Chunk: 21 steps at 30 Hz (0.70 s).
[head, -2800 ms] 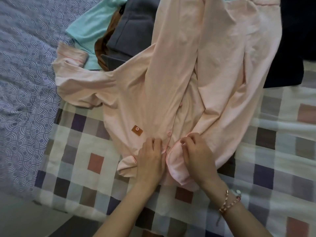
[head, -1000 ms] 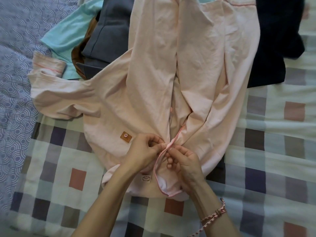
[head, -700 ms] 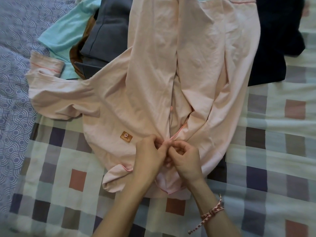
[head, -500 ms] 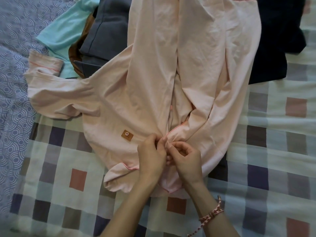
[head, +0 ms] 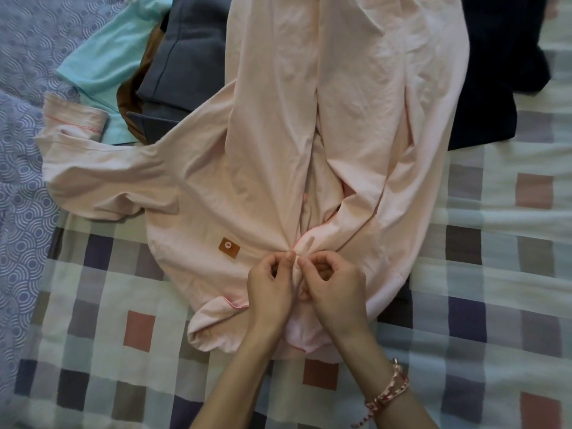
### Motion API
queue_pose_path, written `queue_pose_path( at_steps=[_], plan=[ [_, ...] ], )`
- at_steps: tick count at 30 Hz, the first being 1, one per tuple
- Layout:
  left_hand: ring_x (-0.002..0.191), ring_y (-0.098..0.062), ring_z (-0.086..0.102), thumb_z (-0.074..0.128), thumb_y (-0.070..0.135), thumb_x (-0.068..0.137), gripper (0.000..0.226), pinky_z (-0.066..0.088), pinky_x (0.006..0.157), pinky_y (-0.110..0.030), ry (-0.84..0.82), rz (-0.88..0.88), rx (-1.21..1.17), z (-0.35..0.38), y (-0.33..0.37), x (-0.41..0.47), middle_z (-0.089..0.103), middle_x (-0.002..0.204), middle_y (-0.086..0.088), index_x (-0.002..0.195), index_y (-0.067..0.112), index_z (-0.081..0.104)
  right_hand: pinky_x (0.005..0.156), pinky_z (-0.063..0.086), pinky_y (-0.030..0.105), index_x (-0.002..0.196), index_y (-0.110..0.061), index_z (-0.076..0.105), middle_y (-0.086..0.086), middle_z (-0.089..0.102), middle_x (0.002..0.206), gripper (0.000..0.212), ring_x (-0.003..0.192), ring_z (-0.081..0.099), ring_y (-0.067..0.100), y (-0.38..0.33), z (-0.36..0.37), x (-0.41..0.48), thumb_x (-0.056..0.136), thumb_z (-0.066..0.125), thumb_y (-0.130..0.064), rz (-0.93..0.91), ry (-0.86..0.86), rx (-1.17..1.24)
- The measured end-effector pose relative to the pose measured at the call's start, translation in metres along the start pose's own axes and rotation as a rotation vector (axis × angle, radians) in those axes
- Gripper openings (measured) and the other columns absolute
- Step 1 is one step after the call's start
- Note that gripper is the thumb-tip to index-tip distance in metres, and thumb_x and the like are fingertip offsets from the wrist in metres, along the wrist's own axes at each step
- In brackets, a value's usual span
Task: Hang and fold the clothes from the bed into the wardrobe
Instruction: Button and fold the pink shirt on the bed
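A pale pink button-front shirt (head: 278,125) with red piping lies spread on the bed, collar end toward me, one sleeve stretched out to the left. A small brown patch (head: 229,247) sits on its chest. My left hand (head: 270,289) and my right hand (head: 335,287) meet at the top of the front opening. Each pinches one edge of the placket, fingertips almost touching. The fabric gathers into creases at that spot. What is between my fingertips is too small to make out.
Under the shirt's far end lie a grey garment (head: 185,57), a mint one (head: 114,57), a brown one (head: 130,97) and a dark navy one (head: 501,72). A checked blanket (head: 495,274) covers the bed; a blue patterned duvet (head: 21,187) is at the left.
The collar flap, held open a second ago, is now drawn together. Both hands have closed in on the same point of the placket, and the fabric bunches more tightly there.
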<state>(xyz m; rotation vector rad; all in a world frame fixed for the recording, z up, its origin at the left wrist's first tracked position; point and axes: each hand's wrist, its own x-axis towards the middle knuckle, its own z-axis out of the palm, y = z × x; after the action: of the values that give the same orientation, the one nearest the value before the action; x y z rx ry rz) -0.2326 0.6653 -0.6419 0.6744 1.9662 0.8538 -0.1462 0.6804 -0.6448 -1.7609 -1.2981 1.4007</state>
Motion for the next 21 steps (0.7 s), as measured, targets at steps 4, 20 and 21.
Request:
queue_pose_path(
  at_steps=[4,20,21],
  plan=[
    [0.059,0.002,0.058,0.050,0.016,0.094,0.022,0.044,0.055,-0.010,-0.009,-0.018,-0.005,0.001,-0.003,-0.002,0.062,0.065,0.002,0.076,0.015,0.062,0.055,0.044,0.015,0.065,-0.016,0.056,0.000,0.060,0.060,0.023,0.058,0.058,0.013,-0.001,0.002,-0.004,0.087,0.063,-0.016,-0.066,0.048,-0.176],
    [0.097,-0.016,0.061,0.048,0.013,0.094,0.022,0.050,0.088,-0.028,-0.137,0.269,0.140,0.023,0.127,0.092,0.062,0.097,0.004,0.112,0.014,0.060,0.099,0.039,0.037,0.137,-0.014,0.033,0.015,0.036,0.132,0.064,0.117,0.044,0.029,-0.073,-0.055,0.157,0.085,0.061,-0.039,-0.180,0.274,-0.475],
    [0.102,-0.019,0.060,0.050,0.013,0.092,0.024,0.048,0.092,-0.034,-0.131,0.263,0.126,0.032,0.135,0.107,0.062,0.102,0.001,0.116,0.011,0.057,0.099,0.039,0.038,0.138,-0.013,0.031,0.017,0.034,0.133,0.063,0.117,0.043,0.032,-0.075,-0.059,0.171,0.087,0.059,-0.038,-0.167,0.344,-0.521]
  ],
)
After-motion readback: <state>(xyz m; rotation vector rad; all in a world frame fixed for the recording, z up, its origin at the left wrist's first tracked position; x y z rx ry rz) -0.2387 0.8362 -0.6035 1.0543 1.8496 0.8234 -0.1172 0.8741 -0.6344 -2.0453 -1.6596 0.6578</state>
